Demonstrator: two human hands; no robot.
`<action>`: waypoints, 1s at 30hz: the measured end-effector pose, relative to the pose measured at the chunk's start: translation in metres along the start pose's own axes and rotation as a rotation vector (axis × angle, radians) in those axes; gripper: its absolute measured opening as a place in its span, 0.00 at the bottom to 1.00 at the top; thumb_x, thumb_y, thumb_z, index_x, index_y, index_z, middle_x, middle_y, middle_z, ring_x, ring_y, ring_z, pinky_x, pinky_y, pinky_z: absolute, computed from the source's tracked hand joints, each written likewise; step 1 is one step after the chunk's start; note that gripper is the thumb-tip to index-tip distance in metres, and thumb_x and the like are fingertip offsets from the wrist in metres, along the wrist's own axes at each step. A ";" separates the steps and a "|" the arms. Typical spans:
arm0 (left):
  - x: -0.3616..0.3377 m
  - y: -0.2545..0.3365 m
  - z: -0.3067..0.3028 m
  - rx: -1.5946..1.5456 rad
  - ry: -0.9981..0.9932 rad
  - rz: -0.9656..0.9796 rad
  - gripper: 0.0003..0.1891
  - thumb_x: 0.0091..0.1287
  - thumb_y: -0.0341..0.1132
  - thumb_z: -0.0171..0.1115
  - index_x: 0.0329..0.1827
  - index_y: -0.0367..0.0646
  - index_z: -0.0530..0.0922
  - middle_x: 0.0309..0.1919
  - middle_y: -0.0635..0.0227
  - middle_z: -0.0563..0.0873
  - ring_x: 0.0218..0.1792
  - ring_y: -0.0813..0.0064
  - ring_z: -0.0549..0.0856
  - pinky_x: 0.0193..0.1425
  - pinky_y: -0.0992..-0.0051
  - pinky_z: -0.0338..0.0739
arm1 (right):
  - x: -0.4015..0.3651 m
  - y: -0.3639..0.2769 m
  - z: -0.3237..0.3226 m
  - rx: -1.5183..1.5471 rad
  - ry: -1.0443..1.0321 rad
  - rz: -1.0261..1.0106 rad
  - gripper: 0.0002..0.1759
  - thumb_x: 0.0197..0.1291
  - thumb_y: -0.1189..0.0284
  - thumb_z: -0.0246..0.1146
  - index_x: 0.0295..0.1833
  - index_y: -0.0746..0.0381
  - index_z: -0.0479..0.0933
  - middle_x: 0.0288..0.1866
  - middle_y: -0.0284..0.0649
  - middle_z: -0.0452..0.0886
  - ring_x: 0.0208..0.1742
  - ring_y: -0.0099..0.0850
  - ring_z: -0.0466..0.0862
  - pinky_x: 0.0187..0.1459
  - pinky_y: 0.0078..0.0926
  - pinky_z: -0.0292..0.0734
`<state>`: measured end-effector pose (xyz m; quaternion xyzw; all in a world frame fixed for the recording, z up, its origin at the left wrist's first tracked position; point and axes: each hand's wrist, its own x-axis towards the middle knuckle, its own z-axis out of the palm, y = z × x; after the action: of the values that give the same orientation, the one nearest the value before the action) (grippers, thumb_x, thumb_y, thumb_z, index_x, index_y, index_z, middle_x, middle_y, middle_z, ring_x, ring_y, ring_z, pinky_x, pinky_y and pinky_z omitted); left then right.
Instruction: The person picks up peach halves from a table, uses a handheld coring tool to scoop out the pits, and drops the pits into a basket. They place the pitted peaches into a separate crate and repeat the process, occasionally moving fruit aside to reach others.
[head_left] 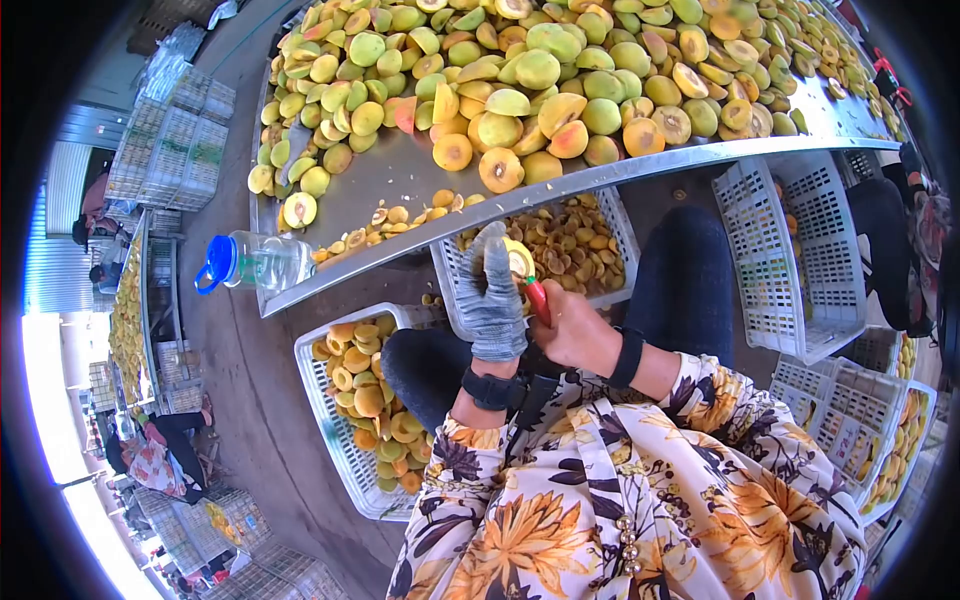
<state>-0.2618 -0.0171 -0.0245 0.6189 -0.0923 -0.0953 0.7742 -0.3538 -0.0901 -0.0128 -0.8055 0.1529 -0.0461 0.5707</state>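
Observation:
My left hand [492, 295], in a grey knit glove, is closed around a halved yellow peach [519, 259] held above my lap. My right hand [575, 325] is bare and grips a red-handled pitting tool [537, 297] whose tip sits against the peach half. Both hands hover over a white plastic crate [612, 222] that holds peach pits and scraps. Both wrists wear black straps.
A metal table [390, 180] ahead is heaped with whole and halved peaches [540, 70]. A water bottle with a blue cap [255, 262] lies at its near edge. A white crate of peach halves [365, 400] stands at my left knee, an empty crate [790, 250] at my right. Other workers sit far left.

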 end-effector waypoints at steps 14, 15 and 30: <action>0.019 0.016 -0.034 -0.280 -0.135 -0.354 0.16 0.61 0.40 0.61 0.44 0.35 0.76 0.37 0.61 0.82 0.36 0.68 0.82 0.42 0.71 0.80 | 0.018 -0.002 -0.009 -0.096 -0.276 -0.130 0.11 0.46 0.78 0.55 0.37 0.69 0.65 0.20 0.55 0.73 0.22 0.50 0.76 0.25 0.38 0.71; 0.017 0.013 -0.030 -0.280 -0.134 -0.354 0.16 0.61 0.40 0.61 0.44 0.35 0.76 0.37 0.61 0.82 0.36 0.68 0.82 0.42 0.71 0.80 | 0.015 -0.003 -0.006 0.002 -0.295 -0.056 0.10 0.47 0.78 0.54 0.36 0.68 0.65 0.18 0.51 0.72 0.18 0.45 0.76 0.22 0.35 0.70; 0.015 0.011 -0.043 -0.336 -0.266 -0.523 0.10 0.59 0.33 0.61 0.38 0.34 0.78 0.31 0.59 0.82 0.30 0.67 0.83 0.31 0.69 0.82 | -0.004 -0.022 0.000 0.103 -0.384 0.153 0.09 0.49 0.78 0.53 0.38 0.66 0.65 0.18 0.38 0.70 0.13 0.25 0.73 0.15 0.23 0.68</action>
<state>-0.2357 0.0215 -0.0222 0.4674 -0.0136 -0.3846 0.7959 -0.3529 -0.0824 0.0078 -0.7553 0.0992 0.1441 0.6316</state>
